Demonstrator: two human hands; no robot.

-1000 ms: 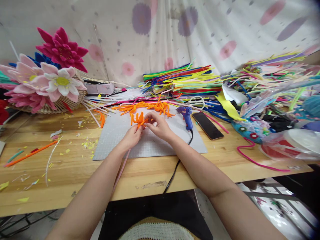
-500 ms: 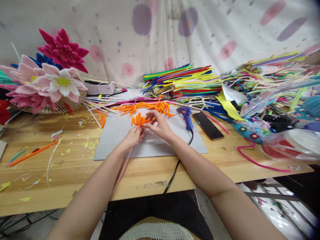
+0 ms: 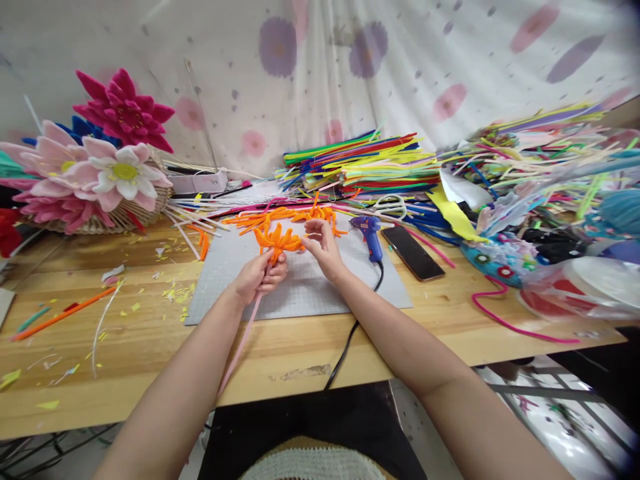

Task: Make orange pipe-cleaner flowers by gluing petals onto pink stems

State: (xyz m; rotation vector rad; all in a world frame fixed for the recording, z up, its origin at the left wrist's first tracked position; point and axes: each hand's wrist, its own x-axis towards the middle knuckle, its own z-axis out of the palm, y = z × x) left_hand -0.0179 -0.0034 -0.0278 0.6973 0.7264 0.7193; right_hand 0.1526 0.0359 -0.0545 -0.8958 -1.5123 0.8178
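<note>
My left hand [image 3: 260, 277] is closed around the base of an orange pipe-cleaner flower [image 3: 277, 240], whose curved petals fan out above the fingers. A pale pink stem [image 3: 243, 347] runs down from that hand toward the table's front edge. Just right of the flower is my right hand [image 3: 324, 250], its fingers curved and apart with nothing between them. Its thumb comes close to the rightmost petal; whether they touch I cannot tell. Behind both hands, more orange pipe-cleaner pieces [image 3: 250, 220] lie along the back of the grey cutting mat [image 3: 220, 293].
A blue glue gun [image 3: 369, 237] rests on the mat's right side, its black cord trailing forward. Beside it lies a phone [image 3: 414, 253]. Bundles of coloured pipe cleaners [image 3: 380, 163] fill the back. Fluffy flowers [image 3: 125, 170] stand left; a plastic tub [image 3: 595, 287] is at right.
The flower has tipped upright and spread into view, with my left hand's grip now lower on it. My right hand has drawn away to the right, its fingers more raised.
</note>
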